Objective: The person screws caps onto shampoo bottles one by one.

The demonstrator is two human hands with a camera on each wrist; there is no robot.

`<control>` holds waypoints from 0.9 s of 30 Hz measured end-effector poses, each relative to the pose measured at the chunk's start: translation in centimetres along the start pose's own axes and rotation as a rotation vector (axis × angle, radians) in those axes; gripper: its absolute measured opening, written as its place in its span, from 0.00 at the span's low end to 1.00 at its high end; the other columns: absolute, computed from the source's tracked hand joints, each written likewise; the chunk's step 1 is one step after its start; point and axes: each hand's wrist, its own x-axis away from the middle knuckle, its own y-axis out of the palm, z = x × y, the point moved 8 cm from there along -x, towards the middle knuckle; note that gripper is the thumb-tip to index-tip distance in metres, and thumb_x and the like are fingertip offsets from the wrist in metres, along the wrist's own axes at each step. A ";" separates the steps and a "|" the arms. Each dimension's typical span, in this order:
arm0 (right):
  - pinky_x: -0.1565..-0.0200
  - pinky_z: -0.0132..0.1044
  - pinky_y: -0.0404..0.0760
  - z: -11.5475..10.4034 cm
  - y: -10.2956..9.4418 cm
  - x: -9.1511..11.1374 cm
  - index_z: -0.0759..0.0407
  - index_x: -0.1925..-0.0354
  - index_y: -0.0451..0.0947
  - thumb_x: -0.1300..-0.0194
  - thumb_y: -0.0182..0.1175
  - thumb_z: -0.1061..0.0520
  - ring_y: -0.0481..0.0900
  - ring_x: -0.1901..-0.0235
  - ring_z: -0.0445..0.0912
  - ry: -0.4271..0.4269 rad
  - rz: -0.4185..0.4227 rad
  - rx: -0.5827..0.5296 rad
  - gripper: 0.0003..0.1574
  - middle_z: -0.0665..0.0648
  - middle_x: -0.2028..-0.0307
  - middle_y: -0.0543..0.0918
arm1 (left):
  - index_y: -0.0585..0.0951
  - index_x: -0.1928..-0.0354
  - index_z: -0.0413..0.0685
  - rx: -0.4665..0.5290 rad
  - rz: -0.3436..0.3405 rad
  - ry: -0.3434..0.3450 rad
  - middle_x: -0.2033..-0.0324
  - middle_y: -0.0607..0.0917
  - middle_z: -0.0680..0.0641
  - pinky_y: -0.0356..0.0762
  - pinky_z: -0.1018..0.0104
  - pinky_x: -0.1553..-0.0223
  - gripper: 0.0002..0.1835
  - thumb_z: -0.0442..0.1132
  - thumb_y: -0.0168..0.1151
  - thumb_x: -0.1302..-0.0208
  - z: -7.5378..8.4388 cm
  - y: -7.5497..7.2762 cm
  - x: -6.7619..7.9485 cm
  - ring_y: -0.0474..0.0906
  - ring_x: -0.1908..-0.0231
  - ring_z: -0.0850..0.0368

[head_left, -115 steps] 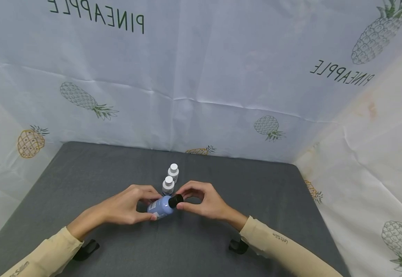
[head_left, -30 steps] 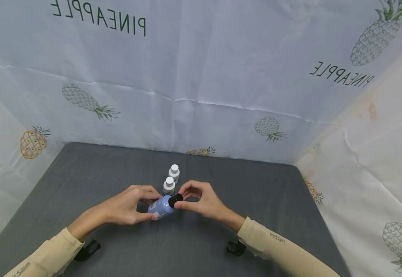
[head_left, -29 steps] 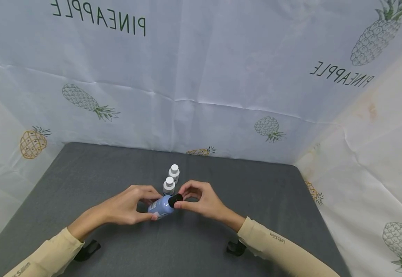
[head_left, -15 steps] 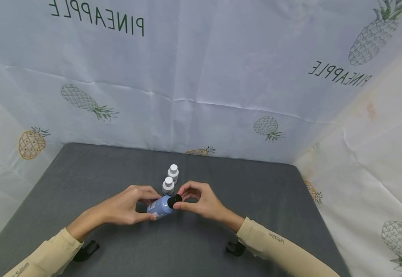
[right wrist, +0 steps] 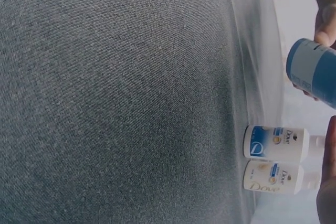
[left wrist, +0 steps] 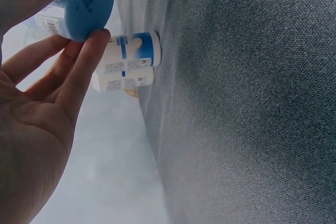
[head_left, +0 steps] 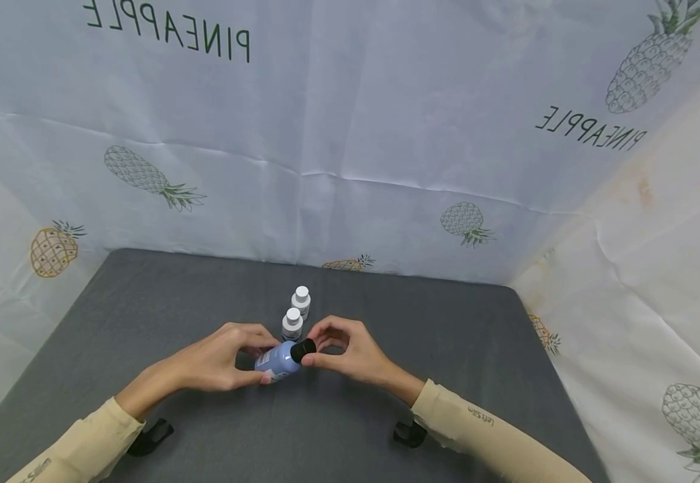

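Tilted above the table, a light blue bottle (head_left: 279,361) with a black cap (head_left: 303,349) lies between both hands, its cap pointing right. My left hand (head_left: 223,359) grips the bottle's body between thumb and fingers; its round blue base (left wrist: 90,8) faces the left wrist view. At the cap, my right hand (head_left: 346,349) pinches with thumb and fingertips. The cap is out of frame in the right wrist view, where the bottle's label side (right wrist: 310,66) shows. Just behind the blue bottle stands a white Dove bottle (head_left: 292,327), with a second white bottle (head_left: 301,303) behind it.
Dark grey cloth covers the table (head_left: 446,349). A pale curtain (head_left: 374,134) printed with pineapples hangs along the back and sides. Black straps (head_left: 151,437) sit under both wrists. In the right wrist view, the two white bottles (right wrist: 275,142) stand side by side.
My right hand and thumb have shifted slightly left against the cap since the earliest frame. The left hand keeps its grip on the blue bottle, and the white bottles stay in place.
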 end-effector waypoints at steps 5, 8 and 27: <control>0.36 0.44 0.88 -1.1 -0.1 0.1 0.69 0.36 0.81 0.24 0.65 0.66 0.87 0.43 0.46 -0.134 -0.071 -0.026 0.21 0.72 0.42 0.85 | 0.88 0.39 0.48 0.003 0.001 0.004 0.49 0.90 0.56 0.92 0.61 0.50 0.21 0.43 0.77 0.32 0.0 -0.2 0.0 0.85 0.53 0.71; 0.32 0.46 0.86 -1.8 -0.2 0.1 0.72 0.35 0.80 0.25 0.63 0.70 0.85 0.37 0.48 -0.199 -0.122 -0.034 0.22 0.73 0.39 0.83 | 0.88 0.39 0.48 0.004 0.001 0.011 0.49 0.90 0.56 0.93 0.60 0.50 0.21 0.44 0.77 0.31 0.1 -0.2 0.0 0.85 0.53 0.71; 0.43 0.42 0.92 -1.1 -0.3 -0.2 0.67 0.45 0.84 0.28 0.70 0.67 0.90 0.52 0.43 -0.126 -0.050 0.024 0.15 0.69 0.51 0.88 | 0.88 0.39 0.49 0.004 0.000 0.019 0.49 0.90 0.55 0.92 0.63 0.51 0.20 0.44 0.77 0.30 0.5 -0.5 0.1 0.85 0.54 0.71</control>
